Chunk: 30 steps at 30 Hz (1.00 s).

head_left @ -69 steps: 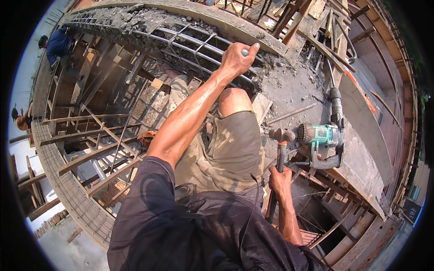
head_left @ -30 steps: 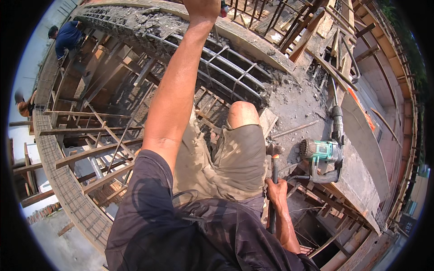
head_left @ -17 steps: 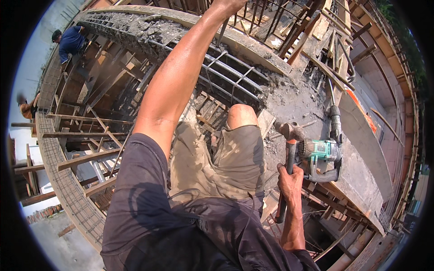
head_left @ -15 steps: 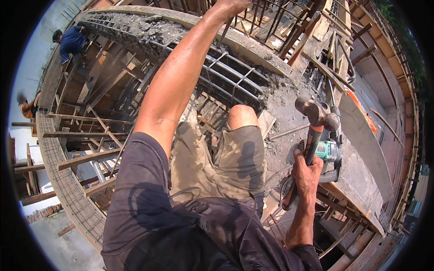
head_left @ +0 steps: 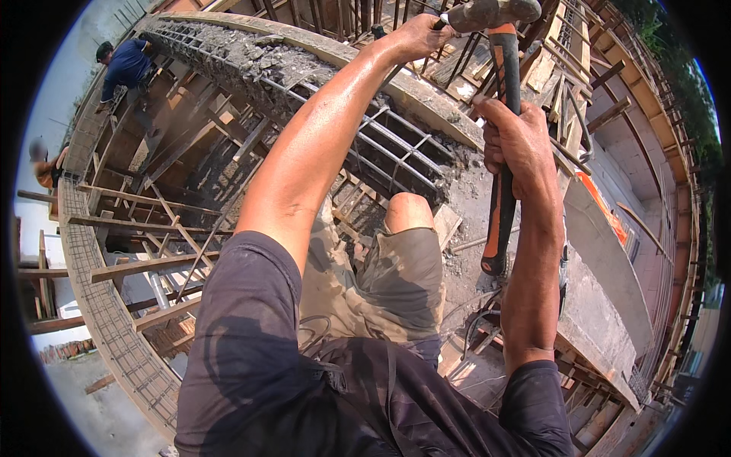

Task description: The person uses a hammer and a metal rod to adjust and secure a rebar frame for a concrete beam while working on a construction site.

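My right hand [head_left: 521,145] is wrapped round the black-and-orange handle of a hammer [head_left: 504,65]. The steel head is up at the top edge of the head view, close beside the end of a dark metal rod. Closed about that rod is my left hand [head_left: 420,36], at the end of my outstretched arm. Whether hammer and rod touch, I cannot tell. Below the left hand runs a wooden form board [head_left: 434,103] along a chipped concrete beam [head_left: 244,55] with bare rebar [head_left: 400,148].
A concrete ledge [head_left: 598,305] lies right of my right forearm, which mostly hides a power tool. Open framing with timber props [head_left: 145,266] drops away at left. A person in blue [head_left: 128,65] and another person [head_left: 47,169] are at far left. Cables [head_left: 480,324] lie near my knee.
My right hand has swung the hammer up and forward, from beside the power tool to near the rod in my left hand. My left hand has shifted slightly right and down.
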Each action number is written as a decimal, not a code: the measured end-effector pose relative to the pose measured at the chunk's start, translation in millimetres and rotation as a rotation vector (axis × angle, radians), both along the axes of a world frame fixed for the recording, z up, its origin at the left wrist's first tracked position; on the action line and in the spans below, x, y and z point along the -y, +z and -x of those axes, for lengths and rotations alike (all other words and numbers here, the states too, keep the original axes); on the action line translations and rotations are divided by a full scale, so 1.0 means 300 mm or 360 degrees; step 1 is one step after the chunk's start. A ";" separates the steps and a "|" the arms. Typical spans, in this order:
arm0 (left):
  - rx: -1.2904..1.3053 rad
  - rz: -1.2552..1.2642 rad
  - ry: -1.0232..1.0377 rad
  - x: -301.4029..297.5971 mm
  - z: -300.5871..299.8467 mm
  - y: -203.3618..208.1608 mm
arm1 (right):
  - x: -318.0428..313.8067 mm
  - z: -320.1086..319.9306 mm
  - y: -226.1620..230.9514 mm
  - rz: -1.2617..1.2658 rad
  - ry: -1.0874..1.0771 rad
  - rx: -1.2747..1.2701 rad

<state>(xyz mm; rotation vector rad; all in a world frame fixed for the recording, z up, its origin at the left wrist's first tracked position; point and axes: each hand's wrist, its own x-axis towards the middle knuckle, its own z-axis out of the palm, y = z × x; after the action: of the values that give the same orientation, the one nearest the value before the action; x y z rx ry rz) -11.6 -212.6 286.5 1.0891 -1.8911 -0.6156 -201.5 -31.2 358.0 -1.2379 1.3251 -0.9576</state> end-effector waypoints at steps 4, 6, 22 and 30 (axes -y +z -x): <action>0.0149 -0.0090 -0.0060 0.023 -0.055 0.094 | -0.071 0.040 0.225 0.0596 -0.0171 0.0002; 0.0125 -0.0171 -0.0039 0.041 -0.020 0.130 | -0.017 0.106 0.337 0.0985 -0.0237 0.0148; -0.1004 -0.0027 0.0405 -0.002 -0.498 -0.099 | -0.183 0.095 -0.217 -0.0347 -0.0063 -0.0216; -0.2838 -0.0070 0.2225 -0.425 -0.900 -0.587 | -0.400 0.188 -0.407 -0.0642 -0.0157 -0.0132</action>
<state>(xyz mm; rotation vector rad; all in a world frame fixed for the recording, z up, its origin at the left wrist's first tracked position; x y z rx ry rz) 258.5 -85.0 110.5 0.9251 0.4826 -0.4031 -257.8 88.9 235.7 -0.9165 1.5659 -0.6667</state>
